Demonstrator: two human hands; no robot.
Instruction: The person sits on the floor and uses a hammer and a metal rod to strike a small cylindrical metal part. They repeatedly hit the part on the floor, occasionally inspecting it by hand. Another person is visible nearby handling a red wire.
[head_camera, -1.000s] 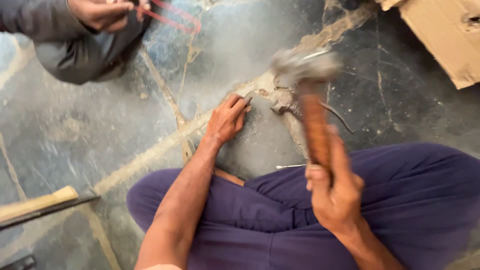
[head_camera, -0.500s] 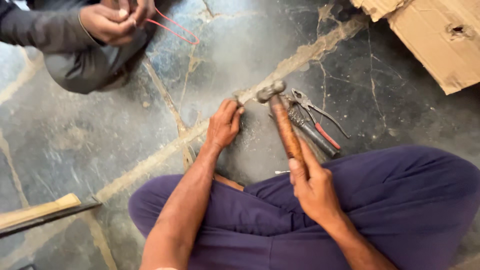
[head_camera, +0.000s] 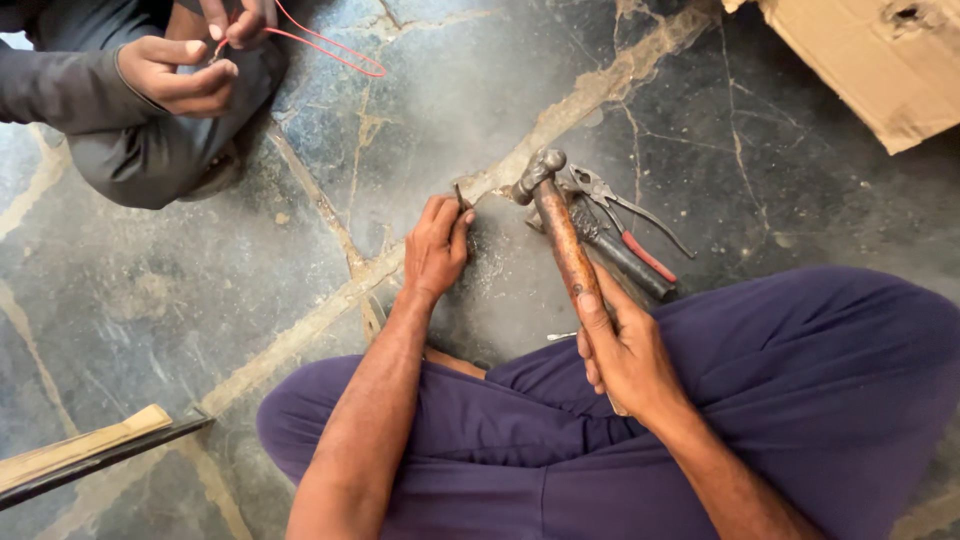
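I sit cross-legged on a dark stone floor in purple trousers. My right hand (head_camera: 622, 352) grips the wooden handle of a hammer (head_camera: 556, 222), whose metal head rests low by the floor. My left hand (head_camera: 436, 246) presses down on the floor and pinches a small thin metal piece (head_camera: 459, 196), just left of the hammer head. Pale dust lies around the spot.
Pliers with red grips (head_camera: 628, 236) and another dark tool lie right of the hammer. Another person's hands (head_camera: 175, 72) at the top left hold a red wire (head_camera: 330, 50). A cardboard box (head_camera: 862, 58) is at the top right, a wooden stick (head_camera: 85, 452) at the bottom left.
The hammer was raised and blurred a second ago; it has swung down, and its head now sits by the floor next to my left hand. My left hand stayed in place.
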